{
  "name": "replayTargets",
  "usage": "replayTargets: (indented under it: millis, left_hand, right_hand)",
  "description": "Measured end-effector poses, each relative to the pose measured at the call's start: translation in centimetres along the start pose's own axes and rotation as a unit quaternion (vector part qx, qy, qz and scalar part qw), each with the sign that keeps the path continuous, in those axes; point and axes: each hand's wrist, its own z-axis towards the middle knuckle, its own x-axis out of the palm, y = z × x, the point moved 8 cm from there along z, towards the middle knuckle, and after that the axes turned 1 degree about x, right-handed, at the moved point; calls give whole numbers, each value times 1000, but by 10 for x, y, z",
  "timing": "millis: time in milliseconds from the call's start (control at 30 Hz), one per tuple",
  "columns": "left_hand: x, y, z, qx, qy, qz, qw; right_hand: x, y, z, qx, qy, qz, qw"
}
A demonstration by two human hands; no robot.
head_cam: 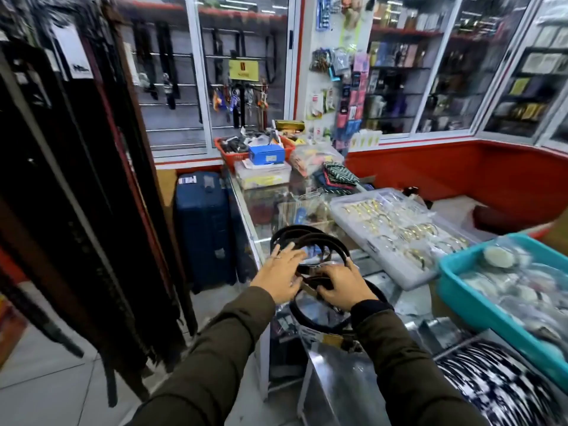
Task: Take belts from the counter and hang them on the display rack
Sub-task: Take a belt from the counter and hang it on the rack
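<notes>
Coiled leather belts (310,241) on glass counter (246,204): light, springy, slick. Left hand (281,273) fingers splayed wide above coils; right hand (339,287) fingers curled on belt loop. Best hold: buckle end, for hanging on display rack (76,179).

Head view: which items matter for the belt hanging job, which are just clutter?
Job:
coiled belts on the glass counter
left hand, right hand on them
display rack of hanging belts

Clutter:
bangle tray
teal bin
blue suitcase
red basket
</notes>
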Motion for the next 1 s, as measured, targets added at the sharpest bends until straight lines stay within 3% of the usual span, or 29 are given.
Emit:
replayTargets:
  millis: [133, 300, 567, 733, 900, 1000]
  left_hand:
    - [26, -12, 10, 28, 115, 68, 991]
    - [41, -14, 20, 24, 149, 141, 978]
    - [28, -19, 24, 15, 99, 58, 993]
    - [-3, -13, 22, 5, 19, 13, 1000]
    - [-44, 16, 1, -44, -84, -87, 992]
    - [-65, 44, -24, -122, -176, -214, 953]
  right_hand:
    - [17, -10, -3, 15, 64, -51, 996]
    - [18, -12, 3, 0, 66, -71, 995]
    - [0, -19, 9, -7, 33, -108, 994]
    - [-31, -12, 16, -15, -41, -108, 993]
    - [-75, 16, 16, -70, -191, -53, 978]
    - [-90, 31, 20, -32, -239, 115, 964]
